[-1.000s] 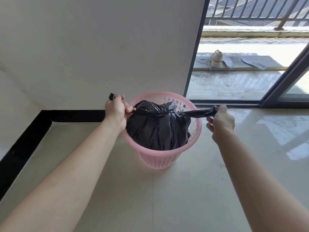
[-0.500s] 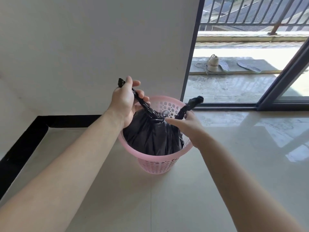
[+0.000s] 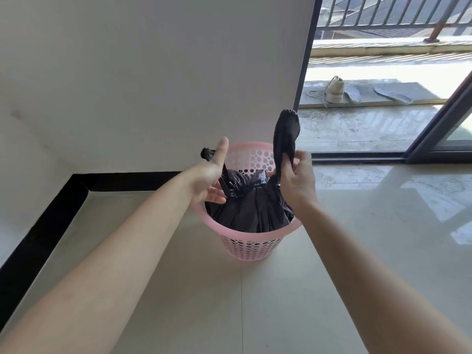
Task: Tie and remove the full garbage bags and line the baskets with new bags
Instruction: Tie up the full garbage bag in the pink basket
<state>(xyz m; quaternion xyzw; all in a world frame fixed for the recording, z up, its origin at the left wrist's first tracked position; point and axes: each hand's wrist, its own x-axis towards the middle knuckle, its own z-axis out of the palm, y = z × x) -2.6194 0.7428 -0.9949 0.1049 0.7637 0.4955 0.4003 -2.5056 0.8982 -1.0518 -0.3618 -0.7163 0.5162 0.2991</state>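
A pink perforated basket point(image 3: 255, 247) stands on the tiled floor near the wall. A full black garbage bag point(image 3: 251, 212) sits inside it, its top gathered into two twisted ends above a knot. My left hand point(image 3: 210, 176) is at the basket's left rim with thumb and fingers straight. The left end point(image 3: 207, 153) runs through the fork between its thumb and fingers. My right hand point(image 3: 296, 178) is over the right rim and pinches the right end point(image 3: 286, 134), which stands upright.
A white wall with a black skirting point(image 3: 51, 218) runs behind and to the left. A dark sliding-door frame point(image 3: 357, 155) lies to the right, with a balcony beyond holding a shoe point(image 3: 334, 92), insoles and a railing. Glossy tile floor surrounds the basket.
The hands came in from a wide sideways pull to close above the knot. The right end now points straight up. My left hand's fingers have loosened from a grip to straight.
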